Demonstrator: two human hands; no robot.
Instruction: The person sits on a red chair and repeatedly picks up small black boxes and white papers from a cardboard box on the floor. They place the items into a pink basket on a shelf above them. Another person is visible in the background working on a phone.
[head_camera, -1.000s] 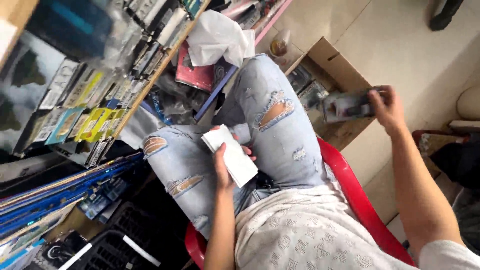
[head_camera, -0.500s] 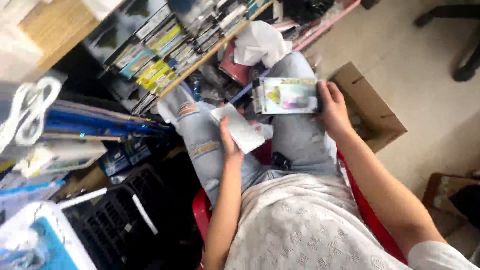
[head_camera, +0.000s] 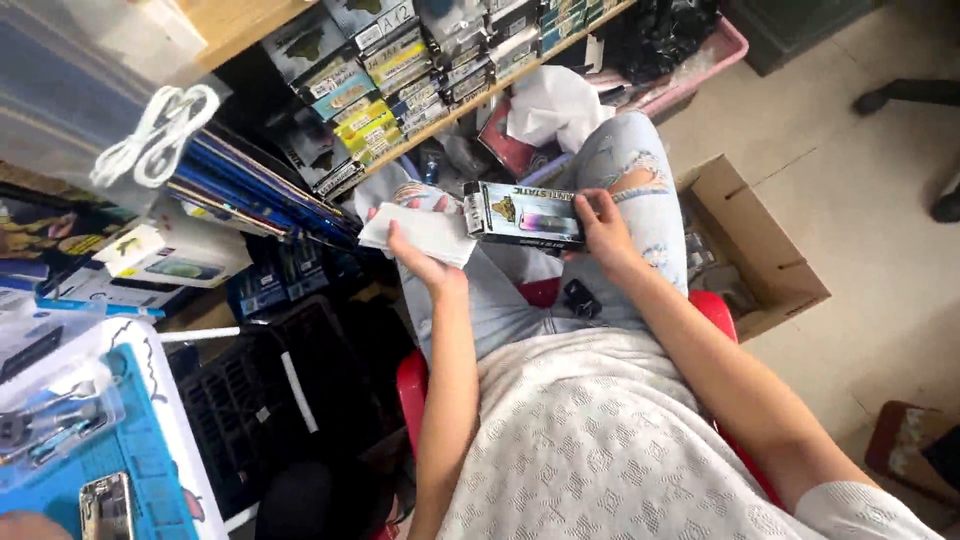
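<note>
So the flat dark box (head_camera: 522, 213) is long and slim, glossy black with a phone picture and a small gold emblem on its face, sitting up over the lap with the right hand (head_camera: 603, 232) gripping its 3 o'clock end. At its 9 o'clock the left hand (head_camera: 420, 250) is closed on a white packet (head_camera: 418, 232) that touches the box's edge. A cardboard box (head_camera: 752, 245) sits on the floor off at 3 o'clock, and shelves of small packs (head_camera: 400, 60) run along 11 o'clock.

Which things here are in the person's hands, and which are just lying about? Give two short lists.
In hand: dark flat package in the right hand; white flat packet in the left hand.

Lying about: cardboard box, white cable, shelf packs, blue mat.
</note>
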